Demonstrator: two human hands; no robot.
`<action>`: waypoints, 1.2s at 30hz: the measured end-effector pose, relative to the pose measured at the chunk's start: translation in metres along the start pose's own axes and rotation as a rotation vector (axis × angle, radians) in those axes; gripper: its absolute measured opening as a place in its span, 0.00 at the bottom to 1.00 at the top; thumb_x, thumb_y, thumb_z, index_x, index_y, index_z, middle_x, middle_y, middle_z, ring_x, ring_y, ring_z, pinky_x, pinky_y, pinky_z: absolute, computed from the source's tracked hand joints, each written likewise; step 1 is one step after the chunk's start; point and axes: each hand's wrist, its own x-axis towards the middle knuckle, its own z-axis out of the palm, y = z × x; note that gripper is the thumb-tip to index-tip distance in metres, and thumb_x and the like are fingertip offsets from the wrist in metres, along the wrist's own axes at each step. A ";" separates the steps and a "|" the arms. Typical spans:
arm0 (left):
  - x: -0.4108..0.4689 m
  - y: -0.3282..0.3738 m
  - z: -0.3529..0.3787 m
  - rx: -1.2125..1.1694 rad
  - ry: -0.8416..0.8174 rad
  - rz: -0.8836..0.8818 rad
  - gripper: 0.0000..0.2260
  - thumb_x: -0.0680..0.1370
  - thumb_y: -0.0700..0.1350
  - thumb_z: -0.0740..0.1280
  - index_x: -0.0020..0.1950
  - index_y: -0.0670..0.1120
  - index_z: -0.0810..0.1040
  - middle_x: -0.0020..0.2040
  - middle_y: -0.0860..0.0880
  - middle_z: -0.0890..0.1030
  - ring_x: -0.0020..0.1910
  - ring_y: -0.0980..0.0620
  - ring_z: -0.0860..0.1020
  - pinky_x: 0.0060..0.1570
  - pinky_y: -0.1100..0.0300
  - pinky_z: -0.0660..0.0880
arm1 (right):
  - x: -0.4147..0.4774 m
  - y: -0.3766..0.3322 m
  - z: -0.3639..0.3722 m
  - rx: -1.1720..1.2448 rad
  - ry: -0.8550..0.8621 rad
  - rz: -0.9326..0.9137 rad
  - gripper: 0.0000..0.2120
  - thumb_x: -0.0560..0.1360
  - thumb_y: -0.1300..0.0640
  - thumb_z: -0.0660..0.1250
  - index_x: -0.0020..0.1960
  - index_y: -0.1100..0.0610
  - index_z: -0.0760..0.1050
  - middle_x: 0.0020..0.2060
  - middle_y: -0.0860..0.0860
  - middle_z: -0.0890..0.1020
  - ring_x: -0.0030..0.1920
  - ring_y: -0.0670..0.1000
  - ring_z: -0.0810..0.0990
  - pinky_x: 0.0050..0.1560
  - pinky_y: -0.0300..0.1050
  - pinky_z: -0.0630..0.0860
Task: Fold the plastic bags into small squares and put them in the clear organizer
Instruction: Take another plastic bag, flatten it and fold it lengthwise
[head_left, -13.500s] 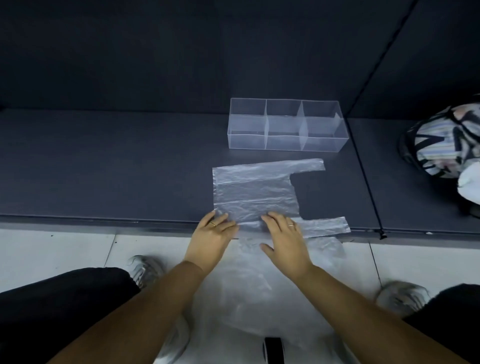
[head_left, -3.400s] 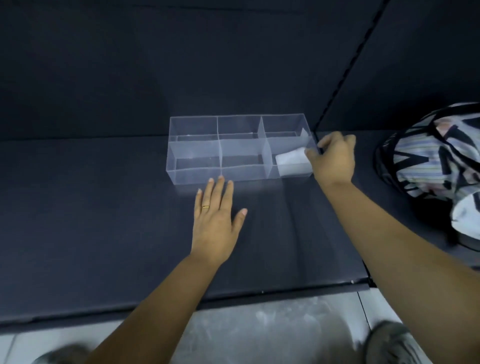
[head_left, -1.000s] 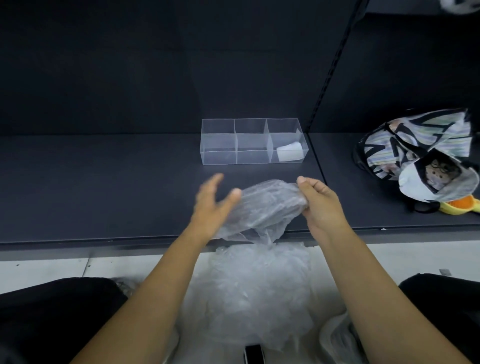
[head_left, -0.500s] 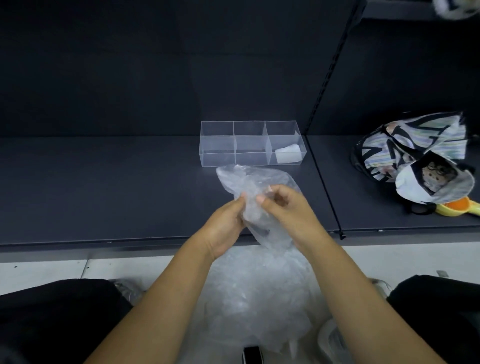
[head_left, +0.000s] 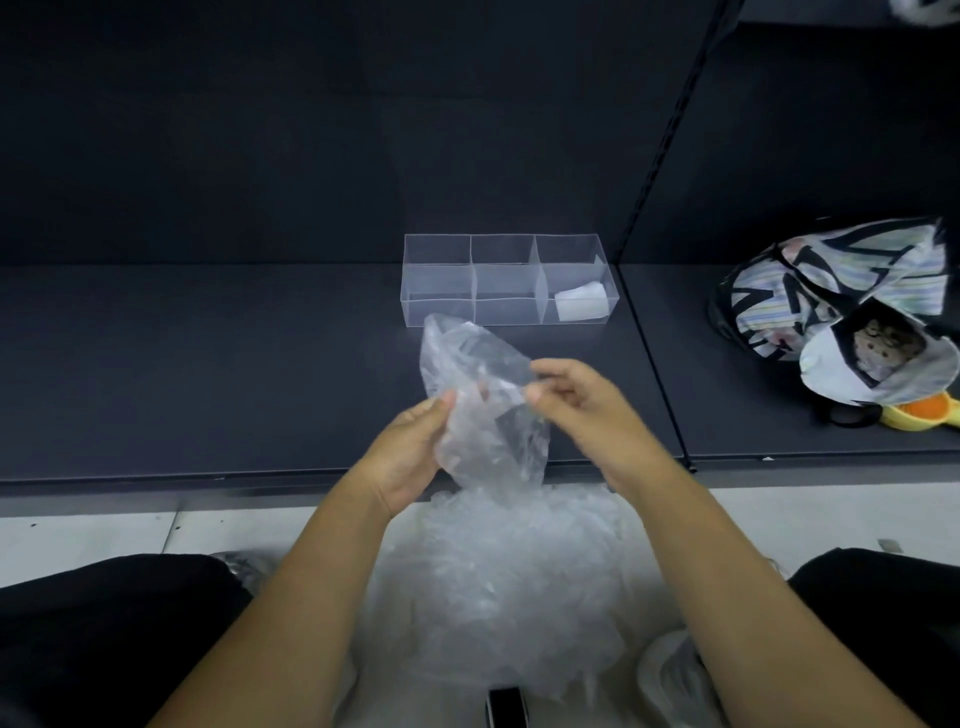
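Observation:
A crumpled clear plastic bag (head_left: 480, 395) hangs in the air above the shelf's front edge. My left hand (head_left: 410, 447) grips its left side and my right hand (head_left: 576, 400) pinches its upper right edge. A clear organizer (head_left: 441, 283) with three compartments stands farther back on the dark shelf (head_left: 208, 374). One folded white bag square (head_left: 581, 302) lies in its right compartment. A heap of loose plastic bags (head_left: 509, 587) lies on the floor between my knees.
A patterned fabric bag (head_left: 831, 291) with a white pouch and a yellow-orange item (head_left: 919, 410) sits on the right shelf section. A slotted upright post (head_left: 670, 140) divides the two sections. A small dark object (head_left: 505, 701) lies on the tiled floor.
My hands have drawn slightly apart and the bag is held more upright and spread wider than half a second ago. The folded square stays in the right compartment.

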 end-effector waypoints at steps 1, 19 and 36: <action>0.001 -0.001 0.003 -0.014 -0.042 -0.008 0.17 0.80 0.53 0.60 0.63 0.46 0.79 0.62 0.43 0.80 0.61 0.46 0.78 0.58 0.54 0.76 | 0.000 0.002 0.011 -0.028 -0.005 -0.017 0.09 0.73 0.52 0.72 0.53 0.50 0.80 0.47 0.46 0.82 0.46 0.42 0.80 0.46 0.32 0.74; -0.015 0.023 -0.044 0.922 -0.256 -0.431 0.39 0.64 0.61 0.74 0.72 0.50 0.68 0.69 0.54 0.73 0.68 0.54 0.70 0.70 0.55 0.65 | 0.011 0.003 -0.048 0.273 0.245 0.032 0.12 0.81 0.59 0.59 0.44 0.53 0.78 0.38 0.55 0.80 0.40 0.54 0.76 0.47 0.52 0.74; 0.005 0.021 -0.020 0.731 -0.037 -0.109 0.04 0.74 0.45 0.73 0.47 0.49 0.84 0.47 0.53 0.85 0.50 0.57 0.82 0.57 0.63 0.74 | 0.022 -0.002 -0.041 -0.208 0.274 -0.059 0.17 0.78 0.51 0.65 0.35 0.60 0.77 0.19 0.43 0.70 0.21 0.41 0.66 0.25 0.35 0.67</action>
